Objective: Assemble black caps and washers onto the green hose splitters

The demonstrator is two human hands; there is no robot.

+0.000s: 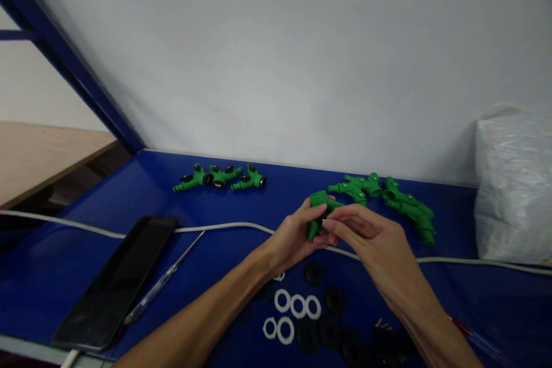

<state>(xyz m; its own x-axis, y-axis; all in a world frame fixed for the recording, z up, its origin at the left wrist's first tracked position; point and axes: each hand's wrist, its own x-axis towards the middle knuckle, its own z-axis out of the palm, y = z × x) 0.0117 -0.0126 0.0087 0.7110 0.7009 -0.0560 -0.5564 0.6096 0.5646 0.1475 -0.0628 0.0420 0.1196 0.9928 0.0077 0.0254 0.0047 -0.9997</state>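
Note:
My left hand (297,233) is closed around a green plastic Y-shaped hose connector (319,199), its wide round end facing up. My right hand (371,236) is at the connector's side, thumb and forefinger pinched together. A tiny pale bit shows at those fingertips, too small to name. Below the hands lie several white plastic rings (298,306) and several black round caps (334,299). A few small screw-like pieces (383,325) lie near my right forearm, among dark parts that are hard to make out.
At the back left stand 3 green connectors with black fittings (224,175); several bare green ones (409,210) lie back right. A white cable (233,224) crosses the blue table (150,184). A phone (116,282), a screwdriver (164,279) and a white plastic bag (513,184) flank it.

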